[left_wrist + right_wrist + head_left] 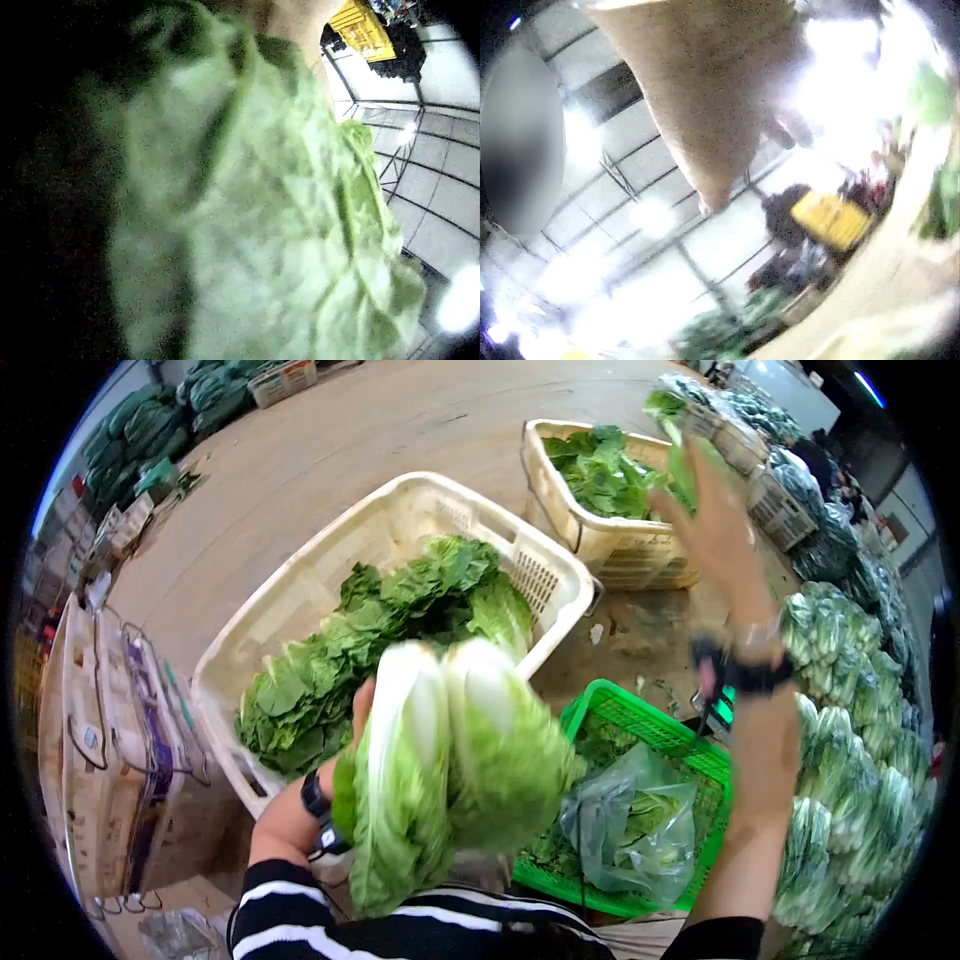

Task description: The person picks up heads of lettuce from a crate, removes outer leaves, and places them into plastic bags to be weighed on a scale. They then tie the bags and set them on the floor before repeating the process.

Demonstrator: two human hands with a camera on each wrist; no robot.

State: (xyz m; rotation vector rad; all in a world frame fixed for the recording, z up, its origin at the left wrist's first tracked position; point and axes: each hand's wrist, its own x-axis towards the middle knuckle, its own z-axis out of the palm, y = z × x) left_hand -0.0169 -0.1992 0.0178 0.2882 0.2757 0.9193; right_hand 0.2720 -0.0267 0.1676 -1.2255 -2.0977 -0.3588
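In the head view, two napa cabbages [405,780] are side by side in front of the torso, white stem ends up. My left hand [364,705] holds them from the left, mostly hidden behind the leaves. Blurred cabbage leaves [255,210] fill the left wrist view. My right hand [715,515] is raised at the upper right, fingers extended. A loose green leaf [682,465] overlaps its fingers, level with the far crate. The right wrist view shows this hand [712,97] spread against the bright roof.
A large cream crate [290,575] of loose leaves stands ahead, with a second cream crate [640,550] beyond it. At the lower right is a green basket [640,720] with a plastic bag [640,830]. Wrapped cabbages [850,800] are piled right; stacked crates [100,740] stand left.
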